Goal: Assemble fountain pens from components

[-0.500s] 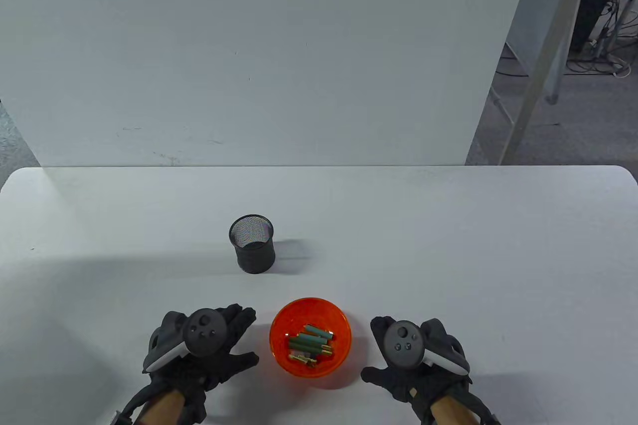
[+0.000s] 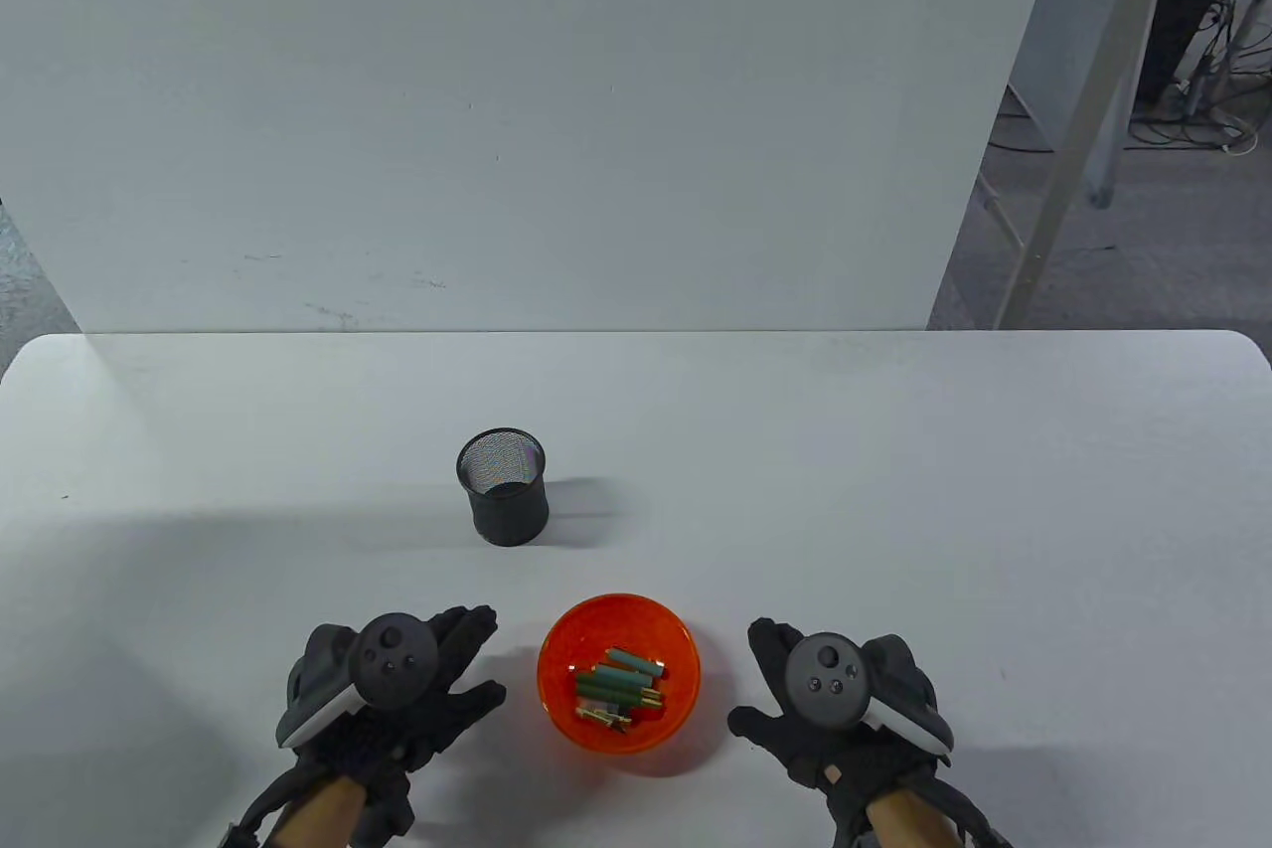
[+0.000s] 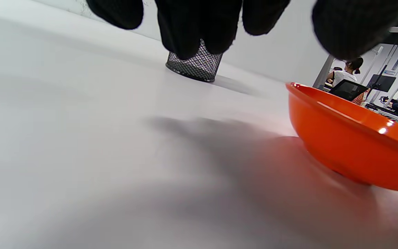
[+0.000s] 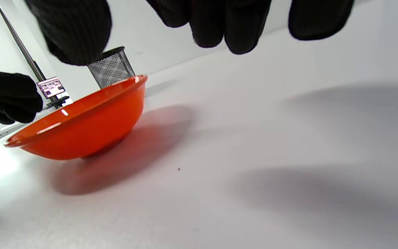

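An orange bowl [image 2: 556,634] sits near the table's front edge, between my hands. It holds several green and gold pen parts [image 2: 618,682]. My left hand [image 2: 437,689] hovers just left of the bowl, fingers spread, holding nothing. My right hand [image 2: 775,689] hovers just right of it, fingers spread, holding nothing. The bowl's outer wall shows in the left wrist view [image 3: 351,145] and in the right wrist view [image 4: 81,128]. The parts are hidden in both wrist views.
A black mesh pen cup [image 2: 503,486] stands upright behind the bowl, slightly left; it also shows in the left wrist view [image 3: 195,64] and the right wrist view [image 4: 111,69]. A white panel [image 2: 497,112] rises behind the white table [image 2: 894,490].
My left hand has shifted a little left and toward me. My right hand has shifted a little right. The bowl and cup have not moved.
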Tool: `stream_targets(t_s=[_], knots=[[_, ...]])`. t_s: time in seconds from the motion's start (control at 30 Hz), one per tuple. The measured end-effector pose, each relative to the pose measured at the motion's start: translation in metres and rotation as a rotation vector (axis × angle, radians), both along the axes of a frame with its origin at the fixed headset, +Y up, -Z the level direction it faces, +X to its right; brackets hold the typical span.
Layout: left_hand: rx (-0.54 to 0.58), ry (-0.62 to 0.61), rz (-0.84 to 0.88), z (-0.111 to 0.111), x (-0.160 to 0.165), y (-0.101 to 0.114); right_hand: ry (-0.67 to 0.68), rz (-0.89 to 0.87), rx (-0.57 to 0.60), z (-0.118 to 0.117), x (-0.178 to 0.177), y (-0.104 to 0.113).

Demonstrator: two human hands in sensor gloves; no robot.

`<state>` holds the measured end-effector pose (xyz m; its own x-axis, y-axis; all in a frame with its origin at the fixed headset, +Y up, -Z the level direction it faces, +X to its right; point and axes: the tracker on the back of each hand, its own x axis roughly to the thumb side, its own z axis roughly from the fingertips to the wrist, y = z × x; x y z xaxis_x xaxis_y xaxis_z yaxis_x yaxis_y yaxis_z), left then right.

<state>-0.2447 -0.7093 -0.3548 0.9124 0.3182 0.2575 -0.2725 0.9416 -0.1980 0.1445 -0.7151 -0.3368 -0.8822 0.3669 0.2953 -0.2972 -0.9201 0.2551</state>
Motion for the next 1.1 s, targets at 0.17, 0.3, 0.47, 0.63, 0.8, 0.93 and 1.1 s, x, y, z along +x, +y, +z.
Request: stream_targets(t_s=[0.17,0.3,0.47,0.63,0.8,0.93,1.1], knots=[[-0.009,-0.009,-0.019,-0.001,0.004,-0.002,0.002,-0.002,-0.016,-0.001,0.001,-0.001],[0.056,-0.017,-0.040,0.004,0.013,0.000,-0.012,-0.019,-0.032,-0.002,0.004,-0.002],[0.185,-0.103,-0.138,0.012,0.032,0.010,-0.008,-0.024,-0.029,-0.002,0.002,-0.002],[0.176,-0.210,-0.144,0.010,0.061,0.034,-0.006,-0.033,-0.027,-0.003,0.001,-0.002],[0.142,-0.294,-0.195,-0.003,0.104,0.045,-0.018,-0.050,-0.026,-0.003,0.003,-0.001],[0.043,-0.334,-0.382,-0.013,0.129,0.038,-0.010,-0.052,-0.035,-0.003,0.003,0.000],[-0.073,-0.362,-0.456,-0.022,0.145,0.026,-0.009,-0.073,-0.026,-0.004,0.003,0.002]])
